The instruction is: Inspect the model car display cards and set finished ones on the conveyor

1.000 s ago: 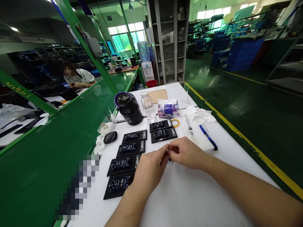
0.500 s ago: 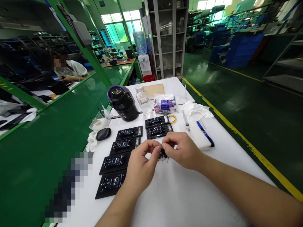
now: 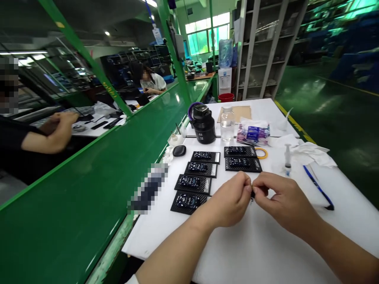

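My left hand [image 3: 232,201] is closed in a pinch above the white table [image 3: 237,252]. My right hand [image 3: 280,197] faces it, thumb and forefinger pressed together, the fingertips of both hands nearly touching. Whatever lies in the two pinches is too small to make out. Between and just under the fingertips shows a bit of the small black parts [image 3: 252,195], mostly covered by my hands. Left of my hands, several dark glossy model cars [image 3: 189,181] sit on black patterned base plates in a column. Two more model cars [image 3: 239,162] on plates stand just beyond my fingers.
A black jug [image 3: 205,128], a clear bottle [image 3: 227,125] and a tissue pack [image 3: 253,133] stand farther back. Yellow tape [image 3: 261,153], a syringe [image 3: 287,159] and a blue strap [image 3: 318,187] lie right. Beyond the green partition [image 3: 89,173], two people sit at work.
The view has swung left, so the table and hands appear farther right and another person shows at the left. Both hands stay pinched together; the black parts are now more covered.
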`<act>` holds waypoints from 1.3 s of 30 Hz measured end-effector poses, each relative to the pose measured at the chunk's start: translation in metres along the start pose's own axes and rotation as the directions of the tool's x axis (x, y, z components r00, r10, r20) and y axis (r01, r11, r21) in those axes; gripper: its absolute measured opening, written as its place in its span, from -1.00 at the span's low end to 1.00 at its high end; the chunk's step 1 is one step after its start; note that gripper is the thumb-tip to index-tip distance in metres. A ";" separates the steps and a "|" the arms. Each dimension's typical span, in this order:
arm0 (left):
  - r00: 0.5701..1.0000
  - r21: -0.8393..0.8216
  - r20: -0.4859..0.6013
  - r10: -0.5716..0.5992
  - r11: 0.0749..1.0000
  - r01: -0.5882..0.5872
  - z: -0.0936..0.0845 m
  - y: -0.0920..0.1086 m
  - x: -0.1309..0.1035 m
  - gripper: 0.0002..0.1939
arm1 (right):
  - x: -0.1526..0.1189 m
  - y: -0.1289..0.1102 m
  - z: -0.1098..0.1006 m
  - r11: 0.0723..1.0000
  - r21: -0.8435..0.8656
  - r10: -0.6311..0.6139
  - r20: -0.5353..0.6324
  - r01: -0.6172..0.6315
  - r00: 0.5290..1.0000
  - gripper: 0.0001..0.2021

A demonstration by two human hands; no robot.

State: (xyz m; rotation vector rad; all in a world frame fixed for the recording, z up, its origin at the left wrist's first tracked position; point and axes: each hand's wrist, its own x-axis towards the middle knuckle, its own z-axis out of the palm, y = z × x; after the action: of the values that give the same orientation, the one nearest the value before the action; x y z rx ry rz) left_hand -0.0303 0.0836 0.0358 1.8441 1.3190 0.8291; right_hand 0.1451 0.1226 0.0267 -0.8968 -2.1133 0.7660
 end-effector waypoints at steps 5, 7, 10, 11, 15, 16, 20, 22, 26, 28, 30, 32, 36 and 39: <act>1.000 0.008 -0.028 0.011 1.000 -0.011 0.001 0.000 0.000 -0.84 | 0.003 0.014 -0.001 0.895 0.282 0.293 0.214 -0.346 0.932 -0.82; 0.987 0.065 -0.142 0.079 0.995 -0.071 0.003 -0.001 0.000 -0.85 | 0.008 0.018 0.001 0.757 0.488 0.340 0.276 -0.435 0.899 -0.79; 0.891 0.243 -0.344 0.296 0.945 -0.220 0.003 -0.003 0.002 -0.95 | 0.014 0.018 0.004 0.547 0.693 0.368 0.304 -0.469 0.879 -0.79; 0.849 0.290 -0.384 0.362 0.921 -0.261 0.002 -0.004 0.002 -0.95 | 0.015 0.018 0.004 0.526 0.711 0.373 0.300 -0.467 0.878 -0.80; 0.762 0.363 -0.425 0.489 0.863 -0.351 -0.001 -0.005 0.004 -0.90 | 0.017 0.014 0.005 0.521 0.720 0.377 0.288 -0.459 0.880 -0.85; 0.755 0.371 -0.426 0.498 0.858 -0.356 -0.001 -0.004 0.005 -0.90 | 0.017 0.012 0.005 0.515 0.726 0.373 0.289 -0.456 0.882 -0.86; 0.762 0.381 -0.417 0.496 0.856 -0.349 0.001 -0.002 0.004 -0.89 | 0.015 0.010 0.004 0.459 0.767 0.345 0.312 -0.449 0.885 -0.86; 0.772 0.370 -0.414 0.483 0.864 -0.341 0.001 -0.002 0.004 -0.88 | 0.015 0.010 0.003 0.416 0.786 0.335 0.335 -0.458 0.880 -0.86; 0.782 0.364 -0.417 0.463 0.874 -0.323 0.001 -0.001 0.005 -0.87 | 0.016 0.008 0.003 0.334 0.803 0.328 0.391 -0.493 0.860 -0.85; 0.780 0.364 -0.416 0.467 0.872 -0.328 0.001 -0.001 0.005 -0.87 | 0.017 0.007 0.003 0.303 0.806 0.324 0.414 -0.508 0.850 -0.84; 0.781 0.361 -0.414 0.468 0.872 -0.331 0.001 -0.001 0.005 -0.87 | 0.017 0.006 0.003 0.284 0.808 0.323 0.427 -0.517 0.845 -0.84; 0.787 0.354 -0.410 0.462 0.875 -0.329 0.000 -0.001 0.005 -0.87 | 0.017 0.007 0.003 0.277 0.808 0.325 0.430 -0.520 0.842 -0.85; 0.784 0.339 -0.418 0.458 0.880 -0.333 -0.002 -0.002 0.003 -0.92 | 0.016 0.008 0.005 0.298 0.802 0.341 0.418 -0.518 0.842 -0.85; 0.765 0.343 -0.415 0.493 0.863 -0.370 0.000 -0.003 0.003 -0.90 | 0.016 0.009 0.005 0.322 0.791 0.342 0.414 -0.519 0.844 -0.83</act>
State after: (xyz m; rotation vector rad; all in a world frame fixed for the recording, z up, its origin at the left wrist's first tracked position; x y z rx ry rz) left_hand -0.0307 0.0874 0.0330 2.2813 1.3443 1.5306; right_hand 0.1361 0.1388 0.0234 -0.7634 -1.1727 2.0699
